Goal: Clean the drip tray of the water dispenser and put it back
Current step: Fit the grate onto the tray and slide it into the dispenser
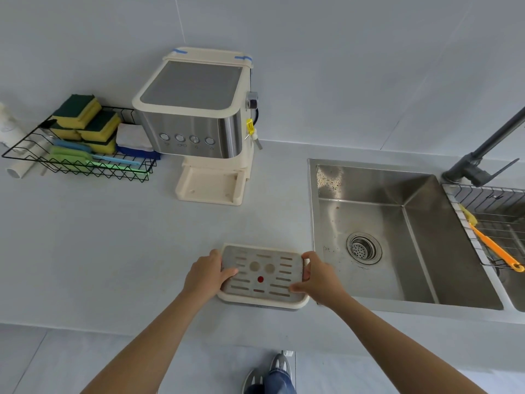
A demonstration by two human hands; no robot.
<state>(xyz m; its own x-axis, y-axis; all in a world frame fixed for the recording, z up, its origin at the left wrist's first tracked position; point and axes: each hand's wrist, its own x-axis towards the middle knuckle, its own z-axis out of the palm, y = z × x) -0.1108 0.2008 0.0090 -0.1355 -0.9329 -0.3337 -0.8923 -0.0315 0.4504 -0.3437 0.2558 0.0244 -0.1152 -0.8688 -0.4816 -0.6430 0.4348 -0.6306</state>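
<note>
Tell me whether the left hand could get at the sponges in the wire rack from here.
Probably yes: the sponges sit uncovered atop the wire rack, bare counter between, but the left hand must first release the drip tray.

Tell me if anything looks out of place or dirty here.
The drip tray is out of the water dispenser, on the counter's front edge, held by the left hand and right hand. Brownish specks mark the sink back-left wall.
</note>
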